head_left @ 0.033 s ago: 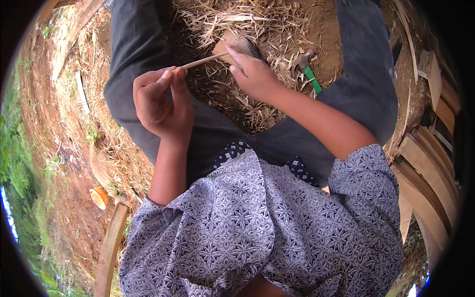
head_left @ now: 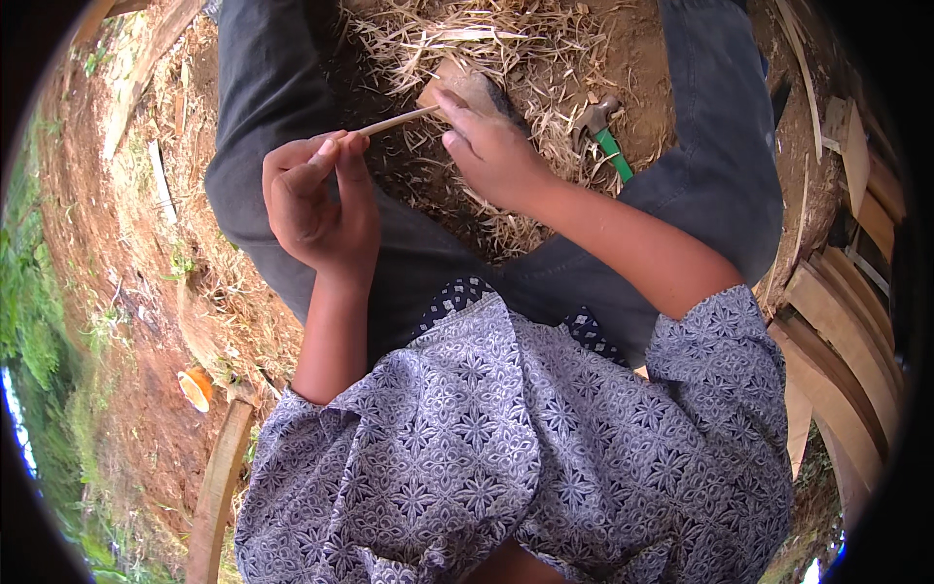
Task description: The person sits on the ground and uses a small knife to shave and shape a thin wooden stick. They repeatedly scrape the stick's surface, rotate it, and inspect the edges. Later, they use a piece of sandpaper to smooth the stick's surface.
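My left hand [head_left: 316, 195] is closed, pinching a thin pale wooden stick [head_left: 394, 122] between thumb and fingertips. The stick slants up to the right, toward my right hand [head_left: 494, 154]. That hand has its fingers stretched out and the thumb apart, with the fingertips at the far end of the stick. Whether they touch the stick is hard to make out. Just beyond them lies a wooden block [head_left: 472, 86] with a dark, blackened side, partly covered by my right hand.
Wood shavings [head_left: 438, 34] litter the dirt between my legs. To the right lies a hammer [head_left: 608, 146] with a green handle. Curved boards [head_left: 842, 341] are stacked at far right. A plank [head_left: 219, 492] and an orange object [head_left: 196, 388] lie at left.
My right hand has shifted slightly left and toward me, over the far end of the stick. My left hand and the stick stay in place.
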Demonstrator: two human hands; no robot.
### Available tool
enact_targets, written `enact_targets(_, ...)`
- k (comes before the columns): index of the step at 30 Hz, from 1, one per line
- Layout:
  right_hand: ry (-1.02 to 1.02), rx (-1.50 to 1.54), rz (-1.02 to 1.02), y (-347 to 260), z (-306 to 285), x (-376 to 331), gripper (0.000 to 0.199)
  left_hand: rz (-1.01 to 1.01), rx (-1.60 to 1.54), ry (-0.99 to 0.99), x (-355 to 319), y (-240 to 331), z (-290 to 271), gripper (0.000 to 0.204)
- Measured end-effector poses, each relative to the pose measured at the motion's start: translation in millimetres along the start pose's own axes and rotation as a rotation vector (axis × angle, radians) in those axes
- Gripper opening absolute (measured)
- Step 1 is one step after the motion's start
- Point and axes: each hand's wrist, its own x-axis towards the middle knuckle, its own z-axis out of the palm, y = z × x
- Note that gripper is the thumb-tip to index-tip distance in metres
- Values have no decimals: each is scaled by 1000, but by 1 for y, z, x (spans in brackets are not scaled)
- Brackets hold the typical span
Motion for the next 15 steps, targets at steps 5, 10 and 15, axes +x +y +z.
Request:
enact_targets(5, 104, 217, -376, -32, 1, -12, 52, 63, 8, -23, -2, 2, 3, 19)
enact_targets(10, 77, 102, -178, -41, -2, -9, 53, 116, -30, -33, -6, 3, 7, 21)
enact_targets(15, -67, -68, 73, -9, -5, 1, 64, 105, 7, -26, -5, 5, 6, 22)
